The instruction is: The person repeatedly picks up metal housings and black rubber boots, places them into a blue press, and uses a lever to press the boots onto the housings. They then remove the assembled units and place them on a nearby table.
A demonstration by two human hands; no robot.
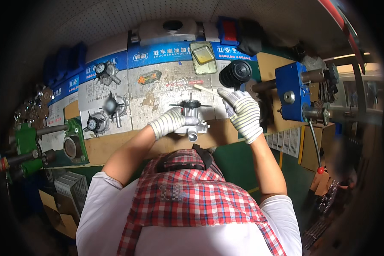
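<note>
A: Starting from the left of my feed, what do you make out?

B: Green fixtures [27, 145] at the bench's left edge, with shafts sticking out. Next to them a board of pictures [102, 102] showing pump-like parts, lying flat on the bench [115, 147].

A: And the left hand?

B: I see the left hand [171, 121], in a striped white glove, wrapped round the grey metal housing [194, 121] near the bench middle. Its grip is closed on the housing's left side. The housing stands upright, with a black spoked piece [190, 104] on top and a short pipe stub at the bottom.

A: The right hand?

B: The right hand [242, 113], gloved the same, sits just right of the housing and a little above. Its fingers pinch a thin pale stick [207, 90] that runs up and left, its far end over the bench above the housing. I think it is a swab or small brush, but the view is too coarse to be sure.

A: Beyond that?

B: A shallow tin [203, 56] with yellowish stuff lies behind, then a black ribbed bellows [235, 73], then a blue block [291, 91] with shafts at the right.
</note>
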